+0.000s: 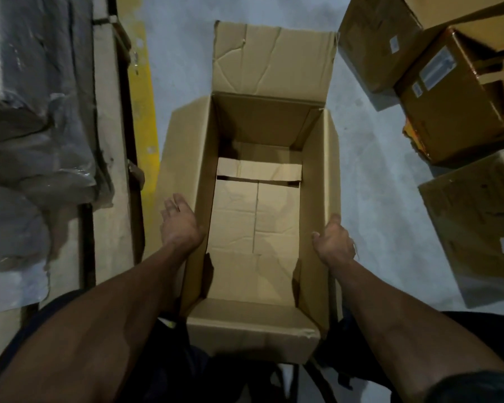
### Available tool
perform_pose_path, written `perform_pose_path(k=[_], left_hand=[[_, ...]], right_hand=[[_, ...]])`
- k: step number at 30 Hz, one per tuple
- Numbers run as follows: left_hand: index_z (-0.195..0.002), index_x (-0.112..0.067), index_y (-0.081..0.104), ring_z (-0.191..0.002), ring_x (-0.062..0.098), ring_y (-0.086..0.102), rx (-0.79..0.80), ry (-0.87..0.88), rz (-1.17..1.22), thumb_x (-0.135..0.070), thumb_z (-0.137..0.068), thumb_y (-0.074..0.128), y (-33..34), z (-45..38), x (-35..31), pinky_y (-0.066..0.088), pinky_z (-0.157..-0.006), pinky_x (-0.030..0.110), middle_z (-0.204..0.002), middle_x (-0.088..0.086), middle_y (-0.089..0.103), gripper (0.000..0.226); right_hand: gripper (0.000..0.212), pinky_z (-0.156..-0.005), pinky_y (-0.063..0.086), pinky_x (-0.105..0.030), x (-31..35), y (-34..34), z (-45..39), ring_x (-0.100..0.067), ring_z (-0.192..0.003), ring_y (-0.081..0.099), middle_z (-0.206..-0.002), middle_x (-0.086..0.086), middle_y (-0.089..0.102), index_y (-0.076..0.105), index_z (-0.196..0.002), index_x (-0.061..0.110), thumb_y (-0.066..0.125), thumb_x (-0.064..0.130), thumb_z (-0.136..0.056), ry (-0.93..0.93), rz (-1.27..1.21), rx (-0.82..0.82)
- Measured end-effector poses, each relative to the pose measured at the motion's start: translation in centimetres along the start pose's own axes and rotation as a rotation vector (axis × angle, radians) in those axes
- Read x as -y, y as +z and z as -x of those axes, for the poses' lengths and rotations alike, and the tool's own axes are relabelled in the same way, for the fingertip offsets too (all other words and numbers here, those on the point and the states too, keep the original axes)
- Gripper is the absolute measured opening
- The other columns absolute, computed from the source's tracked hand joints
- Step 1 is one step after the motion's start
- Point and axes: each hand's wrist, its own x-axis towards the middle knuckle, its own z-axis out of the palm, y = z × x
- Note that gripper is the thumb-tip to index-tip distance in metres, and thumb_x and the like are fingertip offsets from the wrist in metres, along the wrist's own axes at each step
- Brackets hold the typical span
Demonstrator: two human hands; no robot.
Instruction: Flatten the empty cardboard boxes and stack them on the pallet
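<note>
Grey floor (370, 181); open box (258, 216) between left hand (179, 221), right hand (333, 242).

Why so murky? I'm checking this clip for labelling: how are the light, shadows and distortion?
Head view: dim overall; the open brown cardboard box has a shadowed far inner wall; the yellow floor stripe bows from wide-angle distortion; the grey plastic-wrapped load looks soft; both hands' edges are slightly blurred.
</note>
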Motion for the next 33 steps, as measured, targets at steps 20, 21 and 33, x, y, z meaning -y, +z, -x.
perform_pose_path(k=[20, 21, 33], left_hand=[[-0.121, -0.008, 0.059, -0.099, 0.037, 0.063, -0.087, 0.075, 0.282, -0.007, -0.088, 0.059, -2.9, 0.4, -1.6, 0.055, -0.089, 0.048, -0.108, 0.016, 0.067, 0.034], [-0.121, -0.008, 0.059, -0.098, 0.036, 0.063, -0.097, 0.087, 0.301, -0.007, -0.088, 0.059, -3.7, 0.9, -1.8, 0.055, -0.089, 0.048, -0.107, 0.016, 0.067, 0.034], [-0.106, -0.011, 0.061, -0.085, 0.035, 0.066, -0.241, 0.21, 0.349, -0.017, -0.077, 0.065, -11.8, 5.6, -3.9, 0.058, -0.08, 0.05, -0.092, 0.011, 0.068, 0.03]], right_hand=[[0.04, -0.094, 0.053, -0.045, 1.0, -4.2, 0.6, -0.037, -0.112, 0.059, -0.125, -0.017, 0.061, 0.051, -0.135, 0.009, 0.059, 0.012, -0.096, -0.039, -0.168, 0.003], [0.037, -0.093, 0.053, -0.045, 1.3, -5.3, 1.1, -0.037, -0.11, 0.06, -0.123, -0.016, 0.062, 0.053, -0.132, 0.009, 0.059, 0.012, -0.096, -0.046, -0.174, -0.017], [0.023, -0.087, 0.057, -0.053, 3.2, -15.9, 7.5, -0.037, -0.101, 0.064, -0.11, -0.013, 0.065, 0.06, -0.117, 0.016, 0.062, 0.019, -0.094, -0.112, -0.255, -0.2]])
